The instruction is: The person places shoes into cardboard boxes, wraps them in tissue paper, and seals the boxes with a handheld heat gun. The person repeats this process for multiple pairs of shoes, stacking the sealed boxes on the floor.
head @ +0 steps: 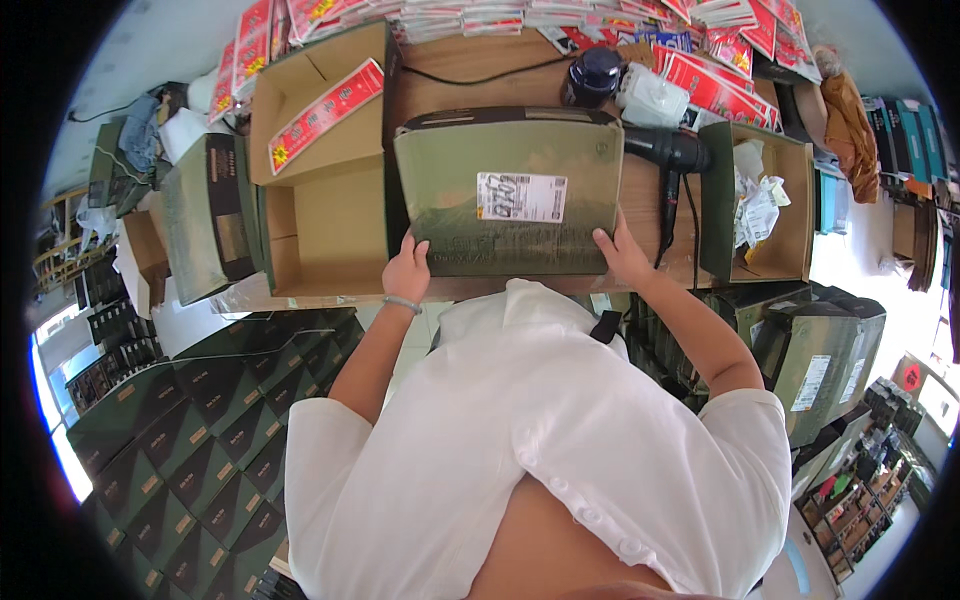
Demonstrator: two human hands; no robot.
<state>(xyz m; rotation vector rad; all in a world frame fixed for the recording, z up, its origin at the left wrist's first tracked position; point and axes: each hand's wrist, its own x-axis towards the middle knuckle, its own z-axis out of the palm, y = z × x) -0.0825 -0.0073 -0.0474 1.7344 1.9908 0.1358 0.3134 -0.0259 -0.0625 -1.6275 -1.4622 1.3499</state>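
A closed green cardboard box [450, 176] with a white printed label [522, 197] lies before me at the table's front edge. My left hand [407, 270] grips its lower left corner, thumb on top; a bracelet is on that wrist. My right hand [622, 253] holds the lower right corner, thumb on the upper face. The fingers under the box are hidden. To the left stands an open, empty box [330, 232] with a red printed strip [326, 116] on its lid. A black hair dryer [667, 154] lies close to the right side of the closed box.
Stacked red printed packets [712, 86] line the table's back, near a dark jar [592, 77] and a white container [651, 95]. An open box with crumpled paper [759, 206] stands right. Another box [199, 217] is at far left. Stacked dark boxes [202, 435] stand below the table's left side.
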